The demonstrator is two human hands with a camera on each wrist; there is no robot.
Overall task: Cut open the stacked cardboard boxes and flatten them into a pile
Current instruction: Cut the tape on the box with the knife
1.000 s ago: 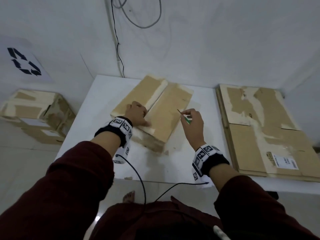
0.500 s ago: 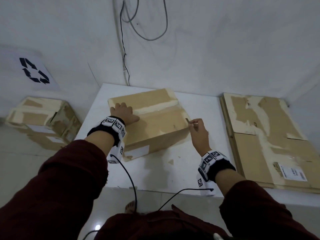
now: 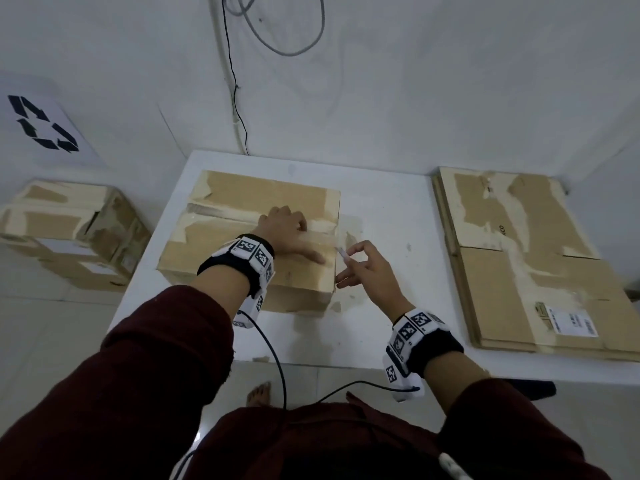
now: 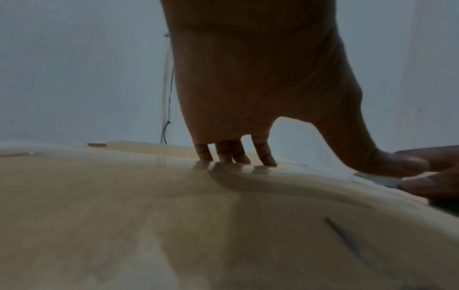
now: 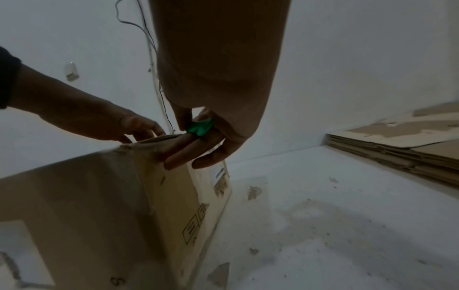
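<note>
A closed cardboard box (image 3: 242, 202) lies on the white table (image 3: 381, 327), its top seam covered with clear tape. My left hand (image 3: 287, 230) presses down on the box top (image 4: 149, 215) by the seam, fingertips (image 4: 233, 157) on the tape and thumb spread out. My right hand (image 3: 363, 271) is at the box's right edge (image 5: 159, 176) and pinches a small cutter (image 3: 341, 252) with a green handle (image 5: 200, 127). The blade tip is at the right end of the taped seam; I cannot tell whether it touches the tape.
A pile of flattened cardboard (image 3: 519, 271) covers the table's right side (image 5: 397, 149). Two more taped boxes (image 3: 62, 233) are stacked on the floor at the left. Cables (image 3: 235, 98) hang down the wall behind the table. Paper scraps dot the bare tabletop between box and pile.
The box has turned from diagonal to square with the table. My left hand has slid right along the seam. My right hand has brought the cutter to the box's right edge.
</note>
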